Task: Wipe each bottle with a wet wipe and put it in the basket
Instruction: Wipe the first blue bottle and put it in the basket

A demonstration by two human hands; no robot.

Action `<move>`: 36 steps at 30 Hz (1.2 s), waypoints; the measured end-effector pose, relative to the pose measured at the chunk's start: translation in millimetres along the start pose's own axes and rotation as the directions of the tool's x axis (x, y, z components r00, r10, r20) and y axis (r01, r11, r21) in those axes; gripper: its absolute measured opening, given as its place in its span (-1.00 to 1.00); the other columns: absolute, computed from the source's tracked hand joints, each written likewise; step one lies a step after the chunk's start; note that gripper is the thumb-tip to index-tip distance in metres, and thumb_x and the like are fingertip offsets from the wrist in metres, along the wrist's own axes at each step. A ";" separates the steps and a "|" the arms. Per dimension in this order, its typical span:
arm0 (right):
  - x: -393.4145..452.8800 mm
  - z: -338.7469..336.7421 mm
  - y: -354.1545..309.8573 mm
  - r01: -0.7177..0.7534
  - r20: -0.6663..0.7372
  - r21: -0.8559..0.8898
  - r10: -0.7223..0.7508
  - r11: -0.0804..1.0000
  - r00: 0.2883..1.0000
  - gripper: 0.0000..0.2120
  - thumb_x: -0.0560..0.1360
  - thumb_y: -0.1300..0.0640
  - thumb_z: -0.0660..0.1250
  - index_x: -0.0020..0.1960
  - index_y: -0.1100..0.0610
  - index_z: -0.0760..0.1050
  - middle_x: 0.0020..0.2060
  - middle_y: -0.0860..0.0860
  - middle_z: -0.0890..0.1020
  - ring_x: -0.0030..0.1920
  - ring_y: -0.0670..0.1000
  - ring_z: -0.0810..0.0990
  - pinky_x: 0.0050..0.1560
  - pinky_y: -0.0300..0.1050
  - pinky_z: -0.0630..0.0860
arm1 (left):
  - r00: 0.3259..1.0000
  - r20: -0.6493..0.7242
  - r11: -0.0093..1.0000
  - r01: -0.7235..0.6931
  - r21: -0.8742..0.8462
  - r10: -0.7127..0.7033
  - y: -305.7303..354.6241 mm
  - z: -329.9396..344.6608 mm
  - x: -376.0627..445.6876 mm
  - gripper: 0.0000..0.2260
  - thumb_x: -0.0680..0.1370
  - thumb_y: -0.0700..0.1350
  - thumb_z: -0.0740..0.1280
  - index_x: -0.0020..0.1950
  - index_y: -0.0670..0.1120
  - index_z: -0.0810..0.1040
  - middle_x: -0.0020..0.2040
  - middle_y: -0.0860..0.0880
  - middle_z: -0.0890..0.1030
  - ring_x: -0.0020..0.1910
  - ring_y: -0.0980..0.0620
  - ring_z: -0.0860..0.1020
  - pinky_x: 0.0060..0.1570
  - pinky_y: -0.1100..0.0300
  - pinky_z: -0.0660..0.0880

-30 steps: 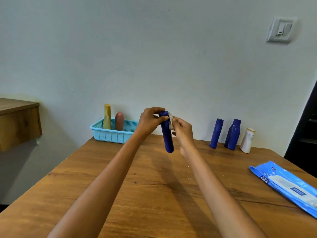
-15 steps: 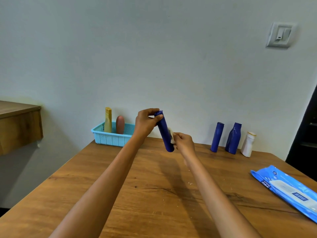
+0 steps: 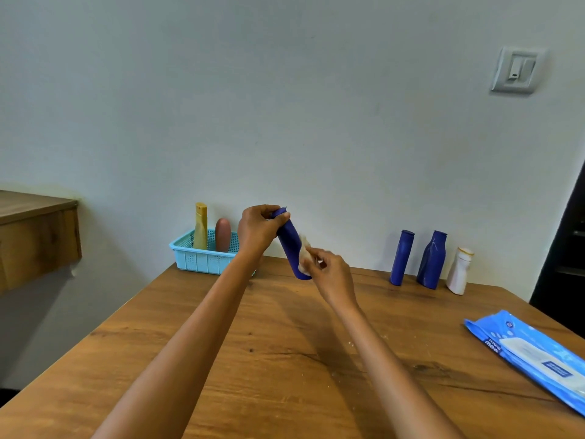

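Observation:
My left hand (image 3: 258, 229) grips the top of a dark blue bottle (image 3: 290, 242), which hangs tilted above the wooden table (image 3: 285, 359). My right hand (image 3: 329, 274) pinches a white wet wipe (image 3: 304, 258) against the bottle's lower part. A light blue basket (image 3: 202, 259) stands at the table's far left corner with a yellow bottle (image 3: 200, 225) and a reddish-brown bottle (image 3: 223, 235) upright in it. Against the wall at the right stand two dark blue bottles (image 3: 401, 257) (image 3: 432, 259) and a white bottle (image 3: 459, 270).
A blue pack of wet wipes (image 3: 531, 359) lies near the table's right edge. A wooden shelf (image 3: 34, 232) juts out at the left, off the table. A light switch (image 3: 516, 69) is on the wall, and a dark doorway (image 3: 566, 248) is at the far right.
My right hand slid the wipe from the bottle's top down to its lower end. The bottle tilted, its top leaning left. The view dropped slightly.

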State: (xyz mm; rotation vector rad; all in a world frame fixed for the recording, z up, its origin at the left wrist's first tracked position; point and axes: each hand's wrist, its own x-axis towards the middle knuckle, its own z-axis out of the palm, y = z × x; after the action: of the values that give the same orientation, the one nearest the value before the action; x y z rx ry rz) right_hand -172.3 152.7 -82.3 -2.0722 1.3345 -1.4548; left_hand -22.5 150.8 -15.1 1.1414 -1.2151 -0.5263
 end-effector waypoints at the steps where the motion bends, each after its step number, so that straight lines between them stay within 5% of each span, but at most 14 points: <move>1: -1.4 0.2 5.6 -0.040 0.034 -0.013 0.041 0.999 0.999 -0.64 0.53 -0.08 0.28 0.23 0.09 0.53 -0.01 -0.03 0.64 -0.14 -0.17 0.53 -0.21 -0.30 0.45 | 1.000 -0.019 1.000 0.003 -0.006 -0.003 1.3 -2.0 -0.3 -0.71 0.47 -0.13 0.43 0.16 -0.19 0.58 0.00 -0.14 0.64 -0.01 -0.08 0.62 0.04 -0.01 0.58; 4: -1.0 1.3 17.5 -0.141 0.113 -0.054 0.147 0.988 0.983 -0.65 0.51 -0.17 0.25 0.15 0.03 0.56 -0.07 -0.07 0.65 -0.08 -0.08 0.58 -0.13 -0.12 0.52 | 0.999 -0.051 1.000 0.003 0.006 -0.003 2.1 -5.1 1.3 -0.71 0.46 -0.12 0.44 0.15 -0.17 0.59 0.00 -0.13 0.65 -0.01 -0.08 0.62 0.04 0.00 0.58; 7: 0.7 -0.4 21.5 -0.186 0.108 -0.058 0.192 0.981 0.976 -0.79 0.55 -0.04 0.26 0.05 0.05 0.57 -0.20 -0.09 0.60 -0.15 -0.07 0.54 -0.20 -0.18 0.44 | 1.000 0.018 0.990 0.014 0.138 -0.016 -2.8 -3.2 2.9 -0.69 0.45 -0.05 0.45 0.15 -0.13 0.58 0.04 -0.14 0.64 0.03 -0.10 0.60 0.05 -0.06 0.57; 14: 6.6 -3.3 -3.4 -0.191 -0.028 0.302 0.209 0.934 0.978 -0.87 0.57 0.06 0.24 0.01 0.04 0.54 -0.13 -0.07 0.62 -0.11 -0.04 0.57 -0.07 -0.09 0.51 | 0.995 0.098 0.887 -0.072 0.456 0.030 -13.5 13.3 -8.3 -0.65 0.43 0.10 0.42 0.11 -0.07 0.58 0.05 -0.05 0.62 0.03 -0.06 0.57 -0.03 0.04 0.53; 20: 2.9 5.9 -4.2 -0.155 0.050 0.227 0.147 0.962 0.988 -0.72 0.56 -0.02 0.24 0.16 0.12 0.55 -0.02 0.00 0.65 -0.07 -0.07 0.58 -0.23 -0.35 0.45 | 0.990 0.121 0.763 -0.137 0.631 0.078 -14.6 19.3 -14.3 -0.68 0.49 0.12 0.33 0.15 0.00 0.45 0.11 -0.06 0.52 -0.01 -0.06 0.54 -0.14 0.12 0.42; 26: 3.2 5.0 3.7 -0.214 0.014 0.127 0.214 0.968 0.977 -0.75 0.57 0.06 0.25 0.15 0.16 0.55 0.02 0.04 0.64 -0.05 -0.05 0.54 -0.25 -0.36 0.39 | 0.926 0.376 0.817 -0.193 0.543 -0.031 -1.2 11.4 -3.8 -0.69 0.57 -0.01 0.27 0.26 -0.13 0.49 0.22 -0.10 0.55 0.14 -0.08 0.53 0.10 0.08 0.50; 30: 4.7 -0.8 -8.5 -0.238 -0.019 0.225 0.249 0.945 0.968 -0.77 0.56 0.01 0.25 0.09 0.11 0.56 -0.11 0.00 0.63 -0.15 -0.04 0.56 -0.21 -0.24 0.48 | 0.870 0.488 0.890 -0.170 0.423 -0.066 7.3 -2.5 -2.8 -0.72 0.54 -0.26 0.30 0.25 -0.23 0.48 0.14 -0.17 0.59 -0.04 -0.06 0.60 -0.08 0.14 0.56; 36: 7.6 1.0 -33.8 -0.197 -0.028 0.323 0.217 0.926 0.976 -0.74 0.61 0.11 0.12 0.07 0.09 0.58 -0.10 0.02 0.62 -0.05 0.05 0.61 -0.02 -0.03 0.57 | 0.857 0.507 0.915 -0.127 0.383 -0.093 4.9 -1.7 -6.1 -0.66 0.57 -0.22 0.26 0.35 -0.14 0.39 0.01 -0.14 0.52 -0.10 -0.08 0.58 -0.15 0.17 0.56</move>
State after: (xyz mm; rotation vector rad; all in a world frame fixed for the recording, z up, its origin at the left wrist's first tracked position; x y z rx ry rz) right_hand -153.4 164.4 -55.8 -1.6424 1.2045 -1.5365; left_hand -24.2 158.5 -13.4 1.3840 -1.8692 -0.6078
